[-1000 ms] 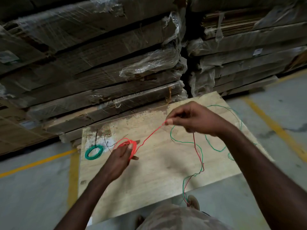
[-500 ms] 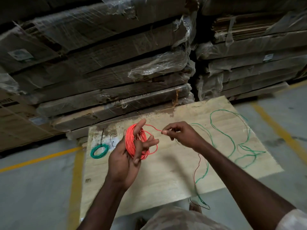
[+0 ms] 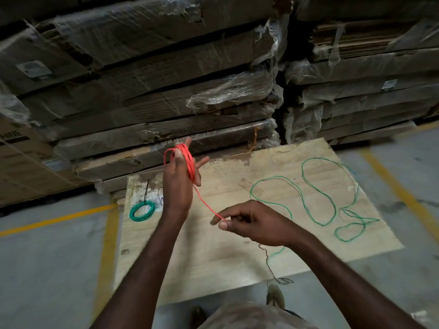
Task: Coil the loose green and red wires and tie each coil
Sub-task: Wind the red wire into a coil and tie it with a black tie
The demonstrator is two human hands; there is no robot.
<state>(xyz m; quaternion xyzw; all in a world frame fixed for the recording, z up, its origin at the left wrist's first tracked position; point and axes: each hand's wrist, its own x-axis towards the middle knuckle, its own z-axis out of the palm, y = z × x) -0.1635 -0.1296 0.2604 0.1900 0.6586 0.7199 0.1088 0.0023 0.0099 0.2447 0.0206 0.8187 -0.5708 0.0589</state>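
Your left hand point(image 3: 177, 184) carries the red coil point(image 3: 187, 162) wound round its fingers above the bench point(image 3: 213, 264), your right hand point(image 3: 251, 224) pinches the red wire point(image 3: 206, 204) taut; slacken that grip and loops may slide off.

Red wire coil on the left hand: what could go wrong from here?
The red coil sits loosely round the left hand's spread fingers, so turns might slip off. The trailing wire below the right hand hangs off the board beside the loose green wire and could snag it.
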